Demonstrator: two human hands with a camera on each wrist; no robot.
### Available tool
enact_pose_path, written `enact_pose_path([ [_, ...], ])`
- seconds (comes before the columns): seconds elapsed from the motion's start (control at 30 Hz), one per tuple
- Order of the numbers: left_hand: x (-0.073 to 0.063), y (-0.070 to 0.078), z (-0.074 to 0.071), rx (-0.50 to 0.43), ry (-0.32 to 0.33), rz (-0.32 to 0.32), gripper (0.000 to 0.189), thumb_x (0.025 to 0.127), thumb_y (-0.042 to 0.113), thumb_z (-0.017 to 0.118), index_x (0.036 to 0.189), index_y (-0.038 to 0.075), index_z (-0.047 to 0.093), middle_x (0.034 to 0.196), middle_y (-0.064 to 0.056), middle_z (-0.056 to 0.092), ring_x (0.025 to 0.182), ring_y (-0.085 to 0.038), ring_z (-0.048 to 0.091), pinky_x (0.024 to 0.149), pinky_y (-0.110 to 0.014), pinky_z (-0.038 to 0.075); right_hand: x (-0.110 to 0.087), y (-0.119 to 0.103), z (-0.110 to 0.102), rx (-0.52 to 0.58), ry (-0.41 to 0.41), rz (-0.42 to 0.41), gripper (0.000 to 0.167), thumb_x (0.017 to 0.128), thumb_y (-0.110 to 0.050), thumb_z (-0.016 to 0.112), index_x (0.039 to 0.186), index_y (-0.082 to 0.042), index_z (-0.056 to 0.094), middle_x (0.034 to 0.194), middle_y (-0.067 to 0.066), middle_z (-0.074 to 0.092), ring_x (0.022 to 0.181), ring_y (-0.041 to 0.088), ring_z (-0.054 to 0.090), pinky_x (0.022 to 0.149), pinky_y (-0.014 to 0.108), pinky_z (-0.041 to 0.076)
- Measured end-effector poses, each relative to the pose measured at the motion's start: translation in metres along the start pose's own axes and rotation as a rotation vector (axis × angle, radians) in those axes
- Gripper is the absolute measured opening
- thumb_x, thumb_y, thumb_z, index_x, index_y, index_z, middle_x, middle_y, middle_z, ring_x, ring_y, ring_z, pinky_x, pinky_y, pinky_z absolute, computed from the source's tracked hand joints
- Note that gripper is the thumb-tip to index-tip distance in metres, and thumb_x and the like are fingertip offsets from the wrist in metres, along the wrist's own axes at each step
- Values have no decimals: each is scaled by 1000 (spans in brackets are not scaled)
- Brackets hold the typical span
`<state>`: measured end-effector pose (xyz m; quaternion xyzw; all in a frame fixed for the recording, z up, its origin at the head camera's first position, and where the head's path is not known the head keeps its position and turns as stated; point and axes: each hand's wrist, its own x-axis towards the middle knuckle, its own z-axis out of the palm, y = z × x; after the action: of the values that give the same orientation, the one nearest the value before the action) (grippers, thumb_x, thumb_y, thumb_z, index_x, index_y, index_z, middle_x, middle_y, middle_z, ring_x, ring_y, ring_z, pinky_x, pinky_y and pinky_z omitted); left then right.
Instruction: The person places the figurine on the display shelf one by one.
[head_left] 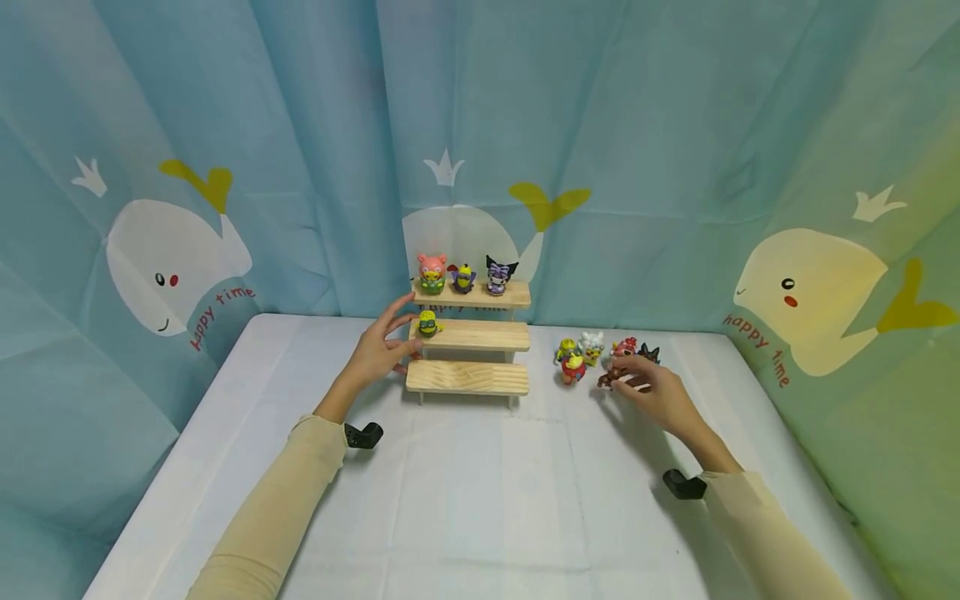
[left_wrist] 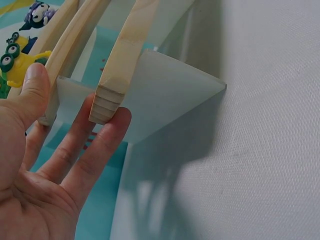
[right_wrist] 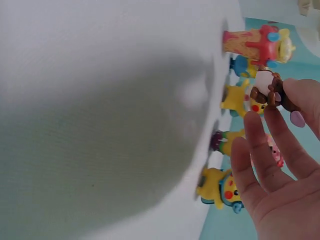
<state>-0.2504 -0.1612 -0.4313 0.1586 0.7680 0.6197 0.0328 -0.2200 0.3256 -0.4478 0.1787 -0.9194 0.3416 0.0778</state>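
A three-tier wooden stand (head_left: 468,377) has my left hand (head_left: 375,352) at its left end. In the left wrist view the fingers spread fairly straight against the plank ends, the thumb (left_wrist: 36,92) beside a yellow goggled figurine (left_wrist: 21,66) on the middle tier. My right hand (head_left: 660,393) pinches a small brown figurine (right_wrist: 274,92) with a white patch between thumb and fingertips. Close by it is a group of figurines: a red and yellow one (head_left: 573,368), a white-topped one (head_left: 591,346), a pink-red one (head_left: 624,346) and a dark-eared one (head_left: 649,352).
On the top tier stand a pink-hooded figurine (head_left: 432,275), a yellow and purple one (head_left: 463,279) and a black-eared purple one (head_left: 498,276). The stand rests on a white-covered table (head_left: 480,500). A blue curtain (head_left: 645,108) with whale prints hangs behind and at both sides.
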Motion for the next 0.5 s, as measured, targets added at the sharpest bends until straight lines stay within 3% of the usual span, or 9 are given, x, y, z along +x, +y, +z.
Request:
enact_pose_path([
  [0.23,-1,1,0,-8,-3,1,81,100,9,69,164,33,26,160,-24,37,85,-45,72,69,-73,54,-6,-4,-5,71,41,-22,31,98,-4,71,126,2,61,117,20,69,99,27,70,79,14,55],
  [0.5,-2,1,0,-13,-13,8,80,100,9,69,164,33,26,160,-23,37,88,-47,72,69,-73,54,-11,-8,-12,85,44,-12,32,99,-5,69,128,4,58,110,21,71,89,15,71,72,16,56],
])
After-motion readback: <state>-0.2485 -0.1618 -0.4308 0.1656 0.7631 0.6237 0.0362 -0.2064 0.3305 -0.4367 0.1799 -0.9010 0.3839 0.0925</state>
